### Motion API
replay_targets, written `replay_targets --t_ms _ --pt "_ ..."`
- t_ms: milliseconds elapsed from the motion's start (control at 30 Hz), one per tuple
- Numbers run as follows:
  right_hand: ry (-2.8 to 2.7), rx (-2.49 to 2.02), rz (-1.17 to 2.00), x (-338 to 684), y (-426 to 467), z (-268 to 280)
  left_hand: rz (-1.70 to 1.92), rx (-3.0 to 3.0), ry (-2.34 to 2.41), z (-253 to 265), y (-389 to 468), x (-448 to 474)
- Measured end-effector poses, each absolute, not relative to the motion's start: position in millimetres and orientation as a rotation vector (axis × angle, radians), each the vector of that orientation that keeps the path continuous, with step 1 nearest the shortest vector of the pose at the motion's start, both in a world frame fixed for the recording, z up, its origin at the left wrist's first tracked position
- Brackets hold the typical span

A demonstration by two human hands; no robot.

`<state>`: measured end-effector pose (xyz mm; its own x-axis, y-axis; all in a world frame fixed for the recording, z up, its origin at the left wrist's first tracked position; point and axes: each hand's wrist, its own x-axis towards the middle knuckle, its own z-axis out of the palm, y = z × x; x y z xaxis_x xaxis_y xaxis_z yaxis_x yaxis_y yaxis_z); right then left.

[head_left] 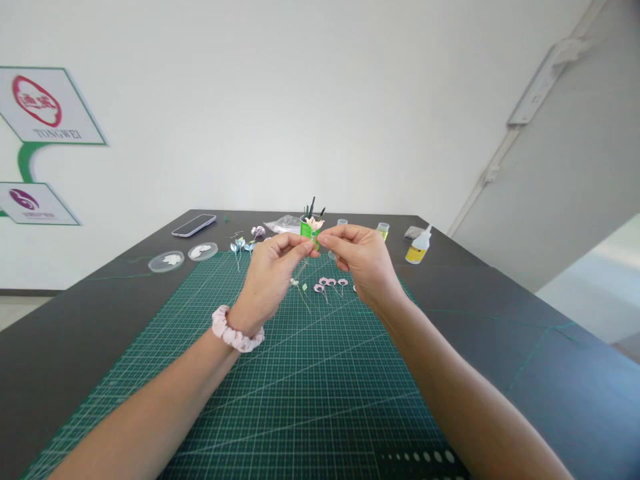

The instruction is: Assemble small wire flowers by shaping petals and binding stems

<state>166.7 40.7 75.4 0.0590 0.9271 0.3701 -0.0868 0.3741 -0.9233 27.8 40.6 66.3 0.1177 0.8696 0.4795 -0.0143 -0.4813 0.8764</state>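
Pale flwr (315,224), just above L hand (273,267) & R hand (367,261), both pinching stem (313,235)

Pale-peach flower (315,224), green gridded mat (300,393)

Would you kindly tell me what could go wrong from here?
The flower at the fingertips of the left hand and right hand is small, so it might slip or bend. The pink petals lie loose on the mat near the right hand and may be brushed aside. The bottle stands upright and might tip if bumped.
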Motion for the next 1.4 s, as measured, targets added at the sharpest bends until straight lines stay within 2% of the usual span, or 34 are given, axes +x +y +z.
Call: replay_targets --t_ms 1400 --pt "-1.256 -0.877 1.013 168.5 42.2 73.7 1.395 1.544 0.734 63.2 41.4 29.1"
